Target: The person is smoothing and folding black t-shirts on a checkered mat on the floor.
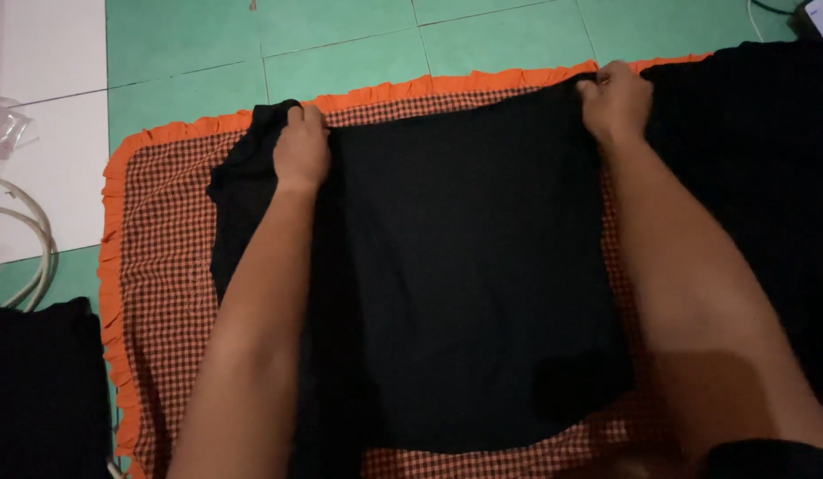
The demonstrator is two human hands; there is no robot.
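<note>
A black garment lies spread flat on a red-and-black checked cloth with an orange ruffled border. My left hand grips the garment's far left corner, fingers curled over the fabric. My right hand pinches its far right corner near the orange border. Both forearms stretch out over the garment. A sleeve-like flap of the same black fabric bunches to the left of my left hand.
More black fabric covers the right side of the checked cloth. A folded black pile sits at lower left. White cable loops and clear plastic lie on the green-and-white tiled floor.
</note>
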